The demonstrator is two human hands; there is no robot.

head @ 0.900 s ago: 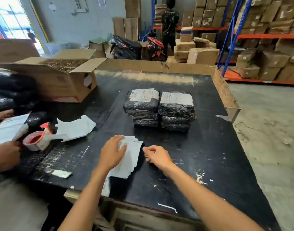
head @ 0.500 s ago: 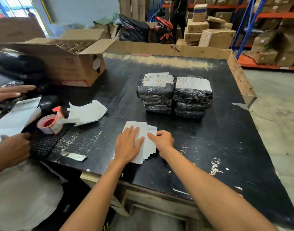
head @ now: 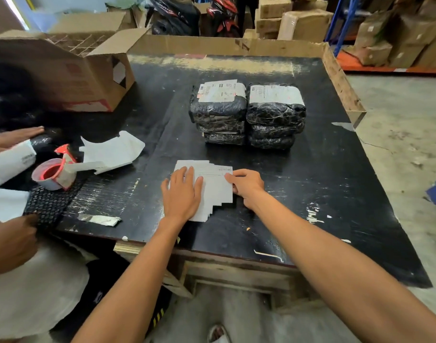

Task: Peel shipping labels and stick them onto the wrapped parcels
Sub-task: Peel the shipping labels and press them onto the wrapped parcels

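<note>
A fanned stack of white shipping labels (head: 215, 188) lies near the front of the black table (head: 323, 169). My left hand (head: 181, 194) rests flat on the stack's left half, fingers spread. My right hand (head: 246, 185) pinches the right edge of the top label with thumb and fingertips. Beyond the labels stand two piles of black wrapped parcels (head: 246, 115), side by side, each with a white label on its top parcel.
An open cardboard box (head: 71, 70) stands at the back left. A red tape dispenser (head: 54, 172) and loose white backing paper (head: 113, 151) lie at the left. Another person's hands (head: 11, 238) work at the left edge. A wooden rim (head: 340, 78) borders the right side.
My left hand has settled flat on the label stack and my right hand has moved in to grip its right edge. The camera has tilted down and closer.
</note>
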